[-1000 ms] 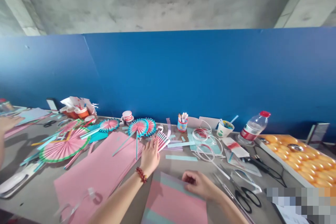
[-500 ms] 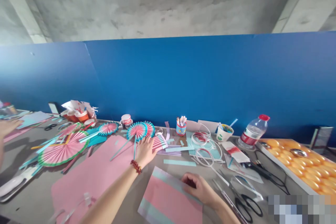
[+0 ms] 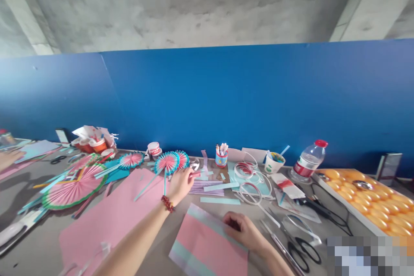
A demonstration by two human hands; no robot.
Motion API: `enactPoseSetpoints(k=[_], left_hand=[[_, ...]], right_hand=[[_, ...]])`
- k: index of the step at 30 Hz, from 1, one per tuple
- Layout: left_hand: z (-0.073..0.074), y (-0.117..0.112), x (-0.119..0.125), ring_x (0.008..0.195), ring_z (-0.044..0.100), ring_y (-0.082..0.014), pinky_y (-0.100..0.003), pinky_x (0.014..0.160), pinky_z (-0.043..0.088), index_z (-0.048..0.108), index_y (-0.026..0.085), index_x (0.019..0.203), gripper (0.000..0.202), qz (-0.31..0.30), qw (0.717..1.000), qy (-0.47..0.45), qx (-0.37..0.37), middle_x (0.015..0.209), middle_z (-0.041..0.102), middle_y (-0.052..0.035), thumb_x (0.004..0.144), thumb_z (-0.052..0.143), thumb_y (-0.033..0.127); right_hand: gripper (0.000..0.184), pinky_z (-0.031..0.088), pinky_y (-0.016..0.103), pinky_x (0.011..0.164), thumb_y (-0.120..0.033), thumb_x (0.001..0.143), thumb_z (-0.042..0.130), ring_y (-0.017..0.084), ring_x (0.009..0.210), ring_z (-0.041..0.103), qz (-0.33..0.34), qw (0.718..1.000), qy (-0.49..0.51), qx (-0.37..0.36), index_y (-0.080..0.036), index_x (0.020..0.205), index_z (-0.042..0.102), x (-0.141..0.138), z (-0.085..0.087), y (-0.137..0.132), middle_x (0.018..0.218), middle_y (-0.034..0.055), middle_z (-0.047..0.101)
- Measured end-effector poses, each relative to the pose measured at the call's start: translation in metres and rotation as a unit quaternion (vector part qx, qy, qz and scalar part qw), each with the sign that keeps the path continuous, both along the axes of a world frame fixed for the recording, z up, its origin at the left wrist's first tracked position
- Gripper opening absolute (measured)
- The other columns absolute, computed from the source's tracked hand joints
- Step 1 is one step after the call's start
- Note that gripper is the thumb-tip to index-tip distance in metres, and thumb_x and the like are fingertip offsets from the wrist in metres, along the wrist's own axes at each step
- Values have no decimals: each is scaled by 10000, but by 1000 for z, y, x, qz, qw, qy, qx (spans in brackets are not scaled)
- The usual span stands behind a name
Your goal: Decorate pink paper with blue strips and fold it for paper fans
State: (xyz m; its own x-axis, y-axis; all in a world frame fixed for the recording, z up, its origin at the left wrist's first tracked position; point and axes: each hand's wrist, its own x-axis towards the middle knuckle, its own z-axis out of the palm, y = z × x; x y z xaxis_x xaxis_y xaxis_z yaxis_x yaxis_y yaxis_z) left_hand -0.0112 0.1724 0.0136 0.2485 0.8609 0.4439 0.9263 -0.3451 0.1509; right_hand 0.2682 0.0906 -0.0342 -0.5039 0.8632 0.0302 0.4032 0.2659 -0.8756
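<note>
My left hand (image 3: 180,183), with a red bead bracelet on its wrist, is closed around a pleated pink-striped paper fan (image 3: 195,174) that is squeezed together, only its pink tip showing past my fingers. Just behind it stand small round teal-and-pink fans (image 3: 167,162) on sticks. My right hand (image 3: 241,229) rests with curled fingers on the far edge of a pink and teal sheet (image 3: 207,248) near the table's front. Loose teal and lilac paper strips (image 3: 216,187) lie between the two hands.
A large pink sheet (image 3: 110,220) and a big round pink fan (image 3: 73,185) lie left. Scissors (image 3: 304,252), white rings (image 3: 249,187), a paper cup (image 3: 274,163), a pen cup (image 3: 221,158), a water bottle (image 3: 307,161) and an orange tray (image 3: 365,194) are right. Another person's hand (image 3: 8,158) is far left.
My left hand came down onto the spread pleated fan and closed, gathering it into a bundle. My right hand stayed on the sheet. The view shifted slightly.
</note>
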Motion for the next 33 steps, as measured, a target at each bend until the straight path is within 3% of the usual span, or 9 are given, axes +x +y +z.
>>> enactPoseSetpoints(k=[5, 7, 10, 13, 19, 26, 30, 33], left_hand=[[32, 22, -12, 1086, 572, -247, -399, 963, 405, 579, 205, 1093, 207, -12, 999, 15, 42, 1127, 642, -87, 956, 425, 189], [38, 31, -19, 1131, 543, -261, -422, 1007, 370, 591, 205, 1097, 214, -20, 998, 34, 42, 1175, 624, -92, 948, 438, 192], [33, 35, -31, 1083, 563, -273, -441, 1013, 360, 639, 199, 1002, 165, -28, 997, 67, 24, 1144, 638, -90, 884, 527, 172], [18, 30, -44, 953, 612, -250, -406, 934, 417, 666, 198, 838, 99, -38, 995, 97, -6, 957, 673, -66, 831, 577, 155], [1, 19, -59, 1156, 515, -278, -405, 990, 393, 640, 202, 1083, 274, -32, 992, 126, -5, 1205, 603, -92, 809, 634, 212], [8, 14, -58, 1060, 517, -283, -432, 957, 398, 635, 157, 969, 163, -3, 991, 133, 27, 1079, 598, -121, 862, 514, 137], [14, -1, -54, 1070, 512, -287, -454, 1002, 361, 633, 170, 934, 147, 12, 992, 119, 47, 1052, 590, -114, 865, 503, 158], [9, -17, -56, 1104, 503, -317, -501, 1037, 324, 632, 170, 979, 180, 24, 993, 103, 48, 1106, 587, -124, 811, 574, 203]], right_hand=[[53, 296, 218, 576, -208, 740, 559, 100, 619, 389, 4, 1000, 4, -9, -168, 766, 580, 0, 1, 0, 658, -49, 467], [49, 297, 218, 578, -194, 728, 558, 99, 621, 390, 2, 1000, 2, -5, -167, 764, 579, 0, 1, 1, 658, -50, 462], [64, 300, 219, 577, -214, 742, 557, 101, 621, 394, 0, 1000, 2, 2, -168, 776, 587, 0, -1, 1, 661, -48, 468], [82, 307, 220, 573, -246, 749, 564, 105, 616, 401, -1, 1000, 1, 8, -173, 775, 590, 0, -2, 1, 661, -42, 482], [155, 330, 235, 598, -333, 772, 595, 120, 639, 417, 7, 1000, 7, 12, -179, 786, 582, 1, -5, 4, 692, -24, 514], [169, 333, 241, 602, -349, 785, 603, 119, 632, 419, 11, 1000, 16, 11, -182, 784, 581, 3, -10, 5, 674, -33, 502], [180, 332, 242, 593, -357, 794, 598, 118, 629, 417, 20, 999, 25, 15, -178, 793, 588, 4, -10, 6, 673, -29, 500], [187, 332, 244, 592, -361, 784, 612, 117, 628, 417, 25, 999, 34, 15, -177, 779, 588, 3, -8, 6, 672, -28, 503]])
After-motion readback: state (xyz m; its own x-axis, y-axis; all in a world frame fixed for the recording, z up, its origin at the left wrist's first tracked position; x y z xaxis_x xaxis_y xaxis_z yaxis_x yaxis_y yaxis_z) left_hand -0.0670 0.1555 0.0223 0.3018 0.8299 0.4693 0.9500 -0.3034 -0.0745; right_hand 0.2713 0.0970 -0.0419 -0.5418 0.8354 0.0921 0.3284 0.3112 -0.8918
